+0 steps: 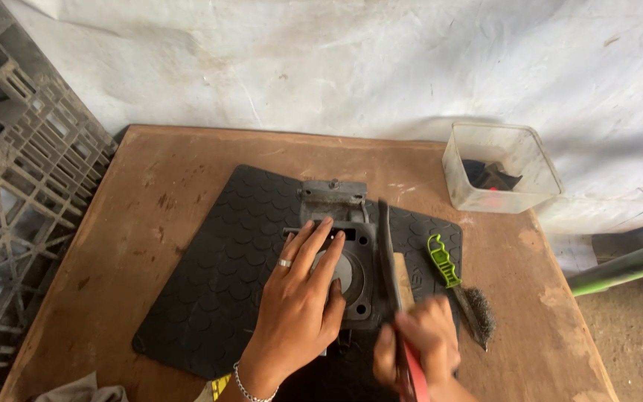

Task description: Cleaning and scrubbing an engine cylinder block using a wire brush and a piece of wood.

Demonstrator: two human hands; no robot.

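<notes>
A dark grey metal engine part [340,223] with a round bore lies on a black rubber mat [221,275] on a wooden table [150,193]. My left hand [299,305], with a ring and a bracelet, presses flat on the part, fingers spread. My right hand [422,342], blurred, grips the red handle of a long flat file [387,253]. The file's dark blade lies along the part's right edge, pointing away from me.
A green-handled wire brush [459,286] lies on the mat right of the file. A clear plastic tub [496,167] with dark items stands at the table's back right. A grey plastic crate [16,171] stands at the left. A white sheet covers the wall behind.
</notes>
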